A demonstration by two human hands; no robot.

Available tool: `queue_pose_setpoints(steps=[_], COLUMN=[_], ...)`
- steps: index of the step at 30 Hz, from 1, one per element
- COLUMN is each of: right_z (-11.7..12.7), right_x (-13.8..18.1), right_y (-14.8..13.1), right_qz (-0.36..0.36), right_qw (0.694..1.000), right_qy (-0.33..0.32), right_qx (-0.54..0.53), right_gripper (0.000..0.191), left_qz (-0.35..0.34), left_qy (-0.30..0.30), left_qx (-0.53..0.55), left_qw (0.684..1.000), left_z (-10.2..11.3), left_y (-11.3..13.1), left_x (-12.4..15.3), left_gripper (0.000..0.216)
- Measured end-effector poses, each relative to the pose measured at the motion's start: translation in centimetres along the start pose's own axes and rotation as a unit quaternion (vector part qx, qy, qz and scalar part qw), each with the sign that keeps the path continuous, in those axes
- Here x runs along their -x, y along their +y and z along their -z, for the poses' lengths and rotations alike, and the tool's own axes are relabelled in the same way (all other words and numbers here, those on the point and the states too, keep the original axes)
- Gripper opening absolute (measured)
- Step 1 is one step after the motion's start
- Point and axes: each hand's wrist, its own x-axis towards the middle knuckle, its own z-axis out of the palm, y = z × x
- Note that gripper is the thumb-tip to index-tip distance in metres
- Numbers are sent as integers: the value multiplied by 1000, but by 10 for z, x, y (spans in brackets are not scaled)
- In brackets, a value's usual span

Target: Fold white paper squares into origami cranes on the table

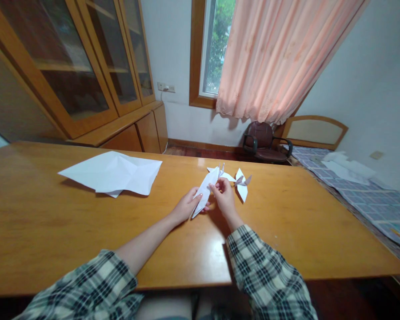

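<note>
A long, narrow piece of folded white paper is held slantwise above the table. My left hand grips its lower end, thumb on top and fingers beneath. Along its right edge, my right hand pinches the paper between thumb and fingers. Just beyond lie two folded paper cranes: one crane is partly hidden behind my right hand and the held paper, while the other crane rests to the right with its wings spread.
Creased white paper sheets lie on the left of the wooden table. Behind the table stand a glass-fronted cabinet and a brown armchair. A bed is at the right, and a pink curtain hangs by the window.
</note>
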Motion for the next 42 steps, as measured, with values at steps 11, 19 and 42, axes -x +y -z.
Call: queue_pose_setpoints(steps=[11, 19, 42], right_z=[-1, -1, 0], right_x=[8, 16, 17], right_y=[-13, -22, -18], right_qz=[66, 149, 206], right_qw=[991, 973, 962], right_qy=[-67, -90, -124], right_qx=[90, 151, 128], right_gripper=[13, 12, 23], left_qz=[-17, -28, -33], left_qy=[35, 36, 44], left_qx=[-10, 10, 43], left_qw=[999, 999, 998], left_z=[4, 1, 1], left_y=[1, 6, 3], left_x=[-4, -3, -2], left_gripper=[53, 50, 46])
